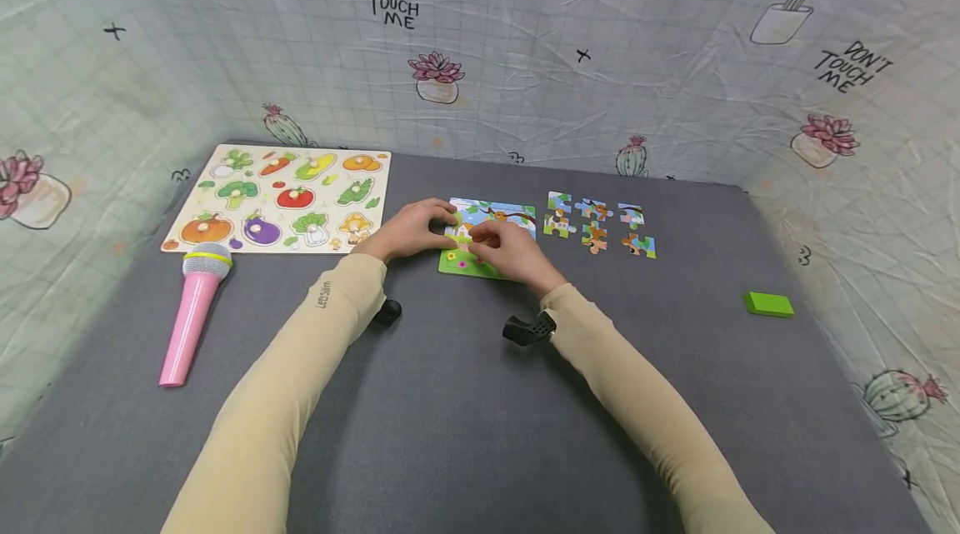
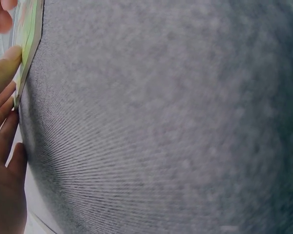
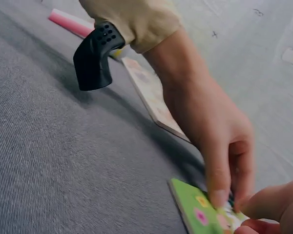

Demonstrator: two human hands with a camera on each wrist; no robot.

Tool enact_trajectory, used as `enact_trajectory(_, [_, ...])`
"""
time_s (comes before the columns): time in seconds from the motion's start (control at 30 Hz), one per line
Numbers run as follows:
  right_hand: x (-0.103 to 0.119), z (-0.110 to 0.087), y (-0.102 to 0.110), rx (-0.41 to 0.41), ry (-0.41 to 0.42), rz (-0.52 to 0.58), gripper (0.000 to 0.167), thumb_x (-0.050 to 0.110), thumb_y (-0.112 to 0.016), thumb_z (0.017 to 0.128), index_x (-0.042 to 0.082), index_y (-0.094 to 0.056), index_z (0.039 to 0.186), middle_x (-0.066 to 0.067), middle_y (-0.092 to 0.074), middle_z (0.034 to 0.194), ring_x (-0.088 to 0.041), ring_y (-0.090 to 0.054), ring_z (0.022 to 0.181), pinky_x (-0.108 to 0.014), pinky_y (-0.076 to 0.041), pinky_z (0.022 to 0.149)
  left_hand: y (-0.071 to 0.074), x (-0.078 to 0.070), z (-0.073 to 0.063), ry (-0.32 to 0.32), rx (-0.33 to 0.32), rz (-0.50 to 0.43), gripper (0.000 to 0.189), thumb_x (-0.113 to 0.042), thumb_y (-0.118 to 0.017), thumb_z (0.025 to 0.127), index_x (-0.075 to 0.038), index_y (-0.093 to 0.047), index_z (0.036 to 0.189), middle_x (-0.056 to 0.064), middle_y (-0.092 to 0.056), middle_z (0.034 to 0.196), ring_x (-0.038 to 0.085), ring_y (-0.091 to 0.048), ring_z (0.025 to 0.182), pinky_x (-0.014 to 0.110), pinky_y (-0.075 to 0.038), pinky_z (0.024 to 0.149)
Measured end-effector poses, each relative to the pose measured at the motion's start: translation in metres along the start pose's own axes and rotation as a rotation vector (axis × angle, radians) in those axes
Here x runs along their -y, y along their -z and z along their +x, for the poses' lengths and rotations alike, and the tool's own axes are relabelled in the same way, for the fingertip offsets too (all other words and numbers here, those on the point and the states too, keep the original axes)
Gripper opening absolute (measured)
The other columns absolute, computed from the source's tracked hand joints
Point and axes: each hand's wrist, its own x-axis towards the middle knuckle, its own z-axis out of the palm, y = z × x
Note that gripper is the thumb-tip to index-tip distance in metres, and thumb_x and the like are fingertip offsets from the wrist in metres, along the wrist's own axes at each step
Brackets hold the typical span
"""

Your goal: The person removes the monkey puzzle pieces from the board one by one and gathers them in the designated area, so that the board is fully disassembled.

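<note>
A small jigsaw board [image 1: 480,266] with a green lower part, flowers and a blue sky lies flat in front of both hands. At its left side is my left hand [image 1: 411,230]; in the left wrist view its thumb [image 2: 5,68] presses on the board's top and the other fingers extend along the edge. My right hand [image 1: 510,251] reaches over the board from the right, thumb and fingertips pinched together close over the picture. Those fingers mostly hide the puzzle piece they pinch. To the right lie several loose puzzle pieces [image 1: 595,237] in two rough rows.
A pale vegetable board [image 1: 326,197] lies at the back left, with a pink toy microphone [image 1: 193,313] at its front corner. A green block [image 1: 768,304] sits at the far right. Printed cloth [image 1: 517,17] walls the grey table [image 1: 450,417] at back and sides.
</note>
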Motion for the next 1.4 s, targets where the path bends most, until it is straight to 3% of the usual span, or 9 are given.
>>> enact_trajectory(0.17, [0.001,0.006,-0.012,0.013,-0.001,-0.032,0.035,0.022,-0.064,0.096,0.005,-0.064,0.127,-0.011,-0.067,0.117,-0.022,-0.064,0.102,-0.035,-0.053,0.084,0.002,0.001,-0.003,-0.017,0.017,-0.012,0.044,-0.026,-0.074,0.089,-0.003,-0.065,0.126,0.013,-0.047,0.146,0.031,-0.037,0.138,0.045,-0.029,0.115])
enact_trajectory(0.43, [0.004,0.009,-0.019,0.042,0.147,-0.172,0.037,0.015,-0.068,0.092,0.001,-0.065,0.126,-0.015,-0.065,0.112,-0.025,-0.057,0.095,-0.036,-0.05,0.083,0.009,0.006,-0.007,-0.019,0.033,-0.021,0.041,-0.021,-0.073,0.09,-0.004,-0.065,0.126,0.012,-0.048,0.146,0.031,-0.038,0.138,0.046,-0.028,0.115])
enact_trajectory(0.73, [0.009,0.009,-0.022,0.051,0.127,-0.234,0.036,0.017,-0.069,0.093,0.005,-0.065,0.126,-0.012,-0.058,0.102,-0.024,-0.046,0.089,-0.035,-0.042,0.075,0.011,0.01,-0.003,-0.026,0.038,-0.012,0.039,-0.021,-0.073,0.09,-0.006,-0.067,0.126,0.011,-0.051,0.144,0.029,-0.04,0.137,0.046,-0.029,0.115])
enact_trajectory(1.0, [0.009,0.01,-0.02,0.065,0.087,-0.205,0.036,0.016,-0.069,0.092,0.006,-0.063,0.126,-0.013,-0.056,0.108,-0.024,-0.047,0.095,-0.036,-0.044,0.08,0.01,0.009,-0.001,-0.023,0.041,-0.011,0.038,-0.02,-0.072,0.09,-0.005,-0.067,0.125,0.011,-0.051,0.143,0.03,-0.04,0.137,0.047,-0.028,0.115])
enact_trajectory(1.4, [0.009,0.007,-0.022,0.022,0.066,-0.175,0.032,0.017,-0.069,0.092,0.009,-0.061,0.122,-0.011,-0.052,0.099,-0.024,-0.043,0.092,-0.033,-0.038,0.072,0.01,0.008,0.001,-0.029,0.034,-0.012,0.038,-0.02,-0.073,0.09,-0.004,-0.067,0.124,0.011,-0.052,0.143,0.03,-0.04,0.137,0.047,-0.029,0.115])
